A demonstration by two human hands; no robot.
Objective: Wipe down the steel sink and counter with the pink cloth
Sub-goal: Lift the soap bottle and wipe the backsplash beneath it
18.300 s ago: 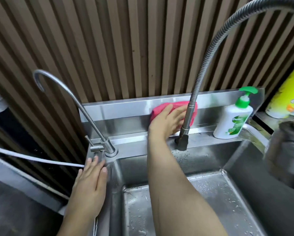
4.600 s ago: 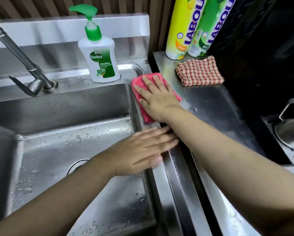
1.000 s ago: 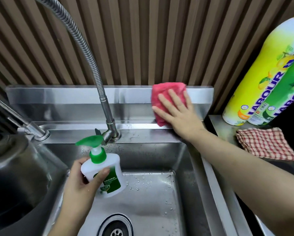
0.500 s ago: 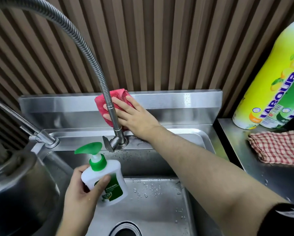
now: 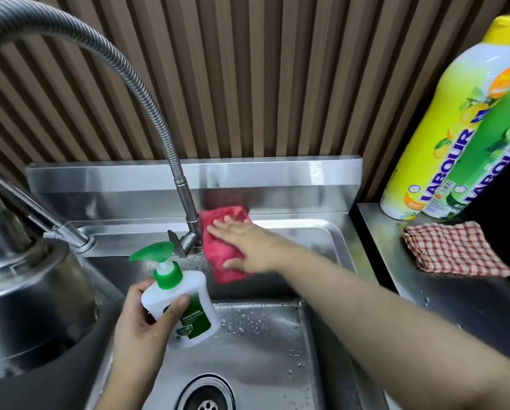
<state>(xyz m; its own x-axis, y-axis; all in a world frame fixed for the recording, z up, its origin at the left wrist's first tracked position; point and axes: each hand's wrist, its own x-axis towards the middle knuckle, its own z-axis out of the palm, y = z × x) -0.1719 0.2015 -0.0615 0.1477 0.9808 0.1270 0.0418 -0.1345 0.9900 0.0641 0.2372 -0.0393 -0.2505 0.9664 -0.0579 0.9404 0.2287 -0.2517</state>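
The pink cloth (image 5: 219, 250) lies on the steel sink's back ledge (image 5: 301, 232), just right of the flexible tap's base (image 5: 190, 241), and hangs over the ledge's front edge. My right hand (image 5: 241, 244) presses it flat with straight fingers. My left hand (image 5: 144, 318) grips a white soap bottle with a green pump (image 5: 182, 306) and holds it lifted over the sink basin (image 5: 265, 344). Water drops dot the basin floor near the drain (image 5: 207, 395).
A steel pot (image 5: 26, 291) fills the left side. On the right counter (image 5: 455, 297) lies a red checked cloth (image 5: 455, 250), with a yellow bottle (image 5: 443, 137) and a green bottle (image 5: 496, 161) behind it. A second, thin tap (image 5: 40, 220) stands at the back left.
My right hand has slid the pink cloth down from the upright splashback onto the back ledge, right of the tap base. My left hand still holds the soap bottle up.
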